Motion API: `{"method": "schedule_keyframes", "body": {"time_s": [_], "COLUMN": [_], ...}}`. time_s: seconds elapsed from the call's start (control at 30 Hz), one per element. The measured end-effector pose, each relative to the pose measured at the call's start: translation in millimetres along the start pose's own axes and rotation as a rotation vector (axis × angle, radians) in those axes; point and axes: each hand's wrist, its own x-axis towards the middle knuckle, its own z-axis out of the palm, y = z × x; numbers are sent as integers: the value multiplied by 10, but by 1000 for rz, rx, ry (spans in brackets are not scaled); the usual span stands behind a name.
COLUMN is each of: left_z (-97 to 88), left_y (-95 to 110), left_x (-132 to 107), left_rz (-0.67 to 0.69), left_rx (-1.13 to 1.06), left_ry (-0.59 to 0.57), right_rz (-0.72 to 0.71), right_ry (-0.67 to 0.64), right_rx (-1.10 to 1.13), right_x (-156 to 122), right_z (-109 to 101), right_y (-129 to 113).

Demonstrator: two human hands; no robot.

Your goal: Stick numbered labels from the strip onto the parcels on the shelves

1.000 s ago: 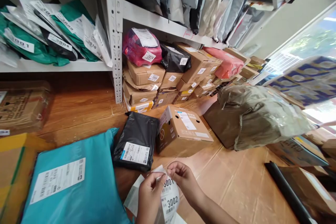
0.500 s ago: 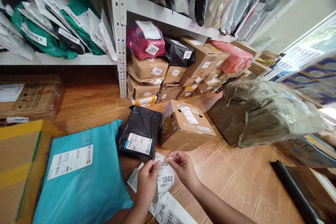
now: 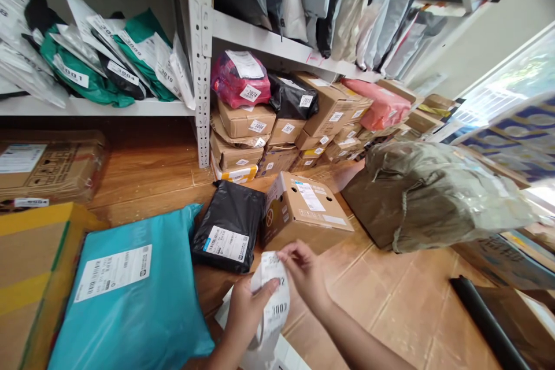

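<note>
A white strip of numbered labels hangs between my hands, with 3003 readable on it. My left hand is closed on the strip, thumb pressed over its face. At the strip's upper end my right hand pinches the corner of the top label between thumb and fingertips. Just beyond my hands lies a black plastic parcel with a white shipping label. Beside it sits a brown cardboard box with round holes in its top. To the left rests a turquoise mailer bag, also bearing a shipping label.
White metal shelving holds numbered mailer bags. Below it, several labelled cartons are stacked. A large olive-grey wrapped bundle stands right, near a black roll. A yellow-taped carton sits far left.
The label strip has been shifted up through my left hand, so 3003 now shows where 3002 was. My right hand still pinches the top end. The view has tilted slightly upward.
</note>
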Motion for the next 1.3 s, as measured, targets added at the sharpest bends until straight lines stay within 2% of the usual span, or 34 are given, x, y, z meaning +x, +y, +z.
{"method": "schedule_keyframes", "body": {"time_s": [0.1, 0.13, 0.2, 0.27, 0.33, 0.4, 0.47, 0.5, 0.53, 0.6, 0.63, 0.67, 0.7, 0.77, 0.83, 0.93, 1.13, 1.3], "left_z": [18, 25, 30, 16, -19, -63, -100, -113, -120, -124, -123, -123, -125, -142, -181, -286, -531, -564], "left_y": [-117, -141, -150, -110, -52, -16, -24, -42, -68, -132, -166, -201, -236, -307, -372, -431, -434, -431], "left_x": [-49, -72, -116, -151, -178, -201, -221, -229, -233, -223, -208, -186, -160, -104, -60, -33, -38, -28], "left_rz": [-27, -3, 72, 147, 198, 238, 258, 263, 265, 248, 227, 193, 141, 41, -18, -47, -113, -73], "left_rx": [7, -1, -13, 3, 29, 32, 3, -14, -30, -62, -75, -80, -78, -65, -80, -117, -74, -104], "left_ry": [-22, -31, -70, -125, -165, -168, -149, -138, -122, -68, -26, 20, 65, 125, 106, 12, -129, 1], "right_rz": [-39, 4, 61, 109, 122, 27, -150, -206, -220, -65, 33, 126, 212, 326, 388, 400, 464, 426], "right_ry": [161, 152, 134, 125, 173, 281, 332, 259, 129, -307, -457, -528, -550, -504, -447, -455, -566, -559], "right_rx": [-228, -351, -443, -523, -631, -754, -763, -689, -569, -283, -180, -104, -35, 76, 149, 145, 174, 140], "right_x": [581, 794, 1157, 1365, 1400, 1296, 1090, 955, 803, 470, 305, 153, 23, -154, -220, -196, -156, -143], "right_z": [-375, -492, -662, -730, -725, -680, -603, -549, -481, -313, -218, -123, -33, 114, 205, 267, 366, 414], "right_y": [-123, -134, -97, -3, 85, 115, 81, 53, 30, 29, 60, 112, 179, 333, 461, 541, 511, 527]}}
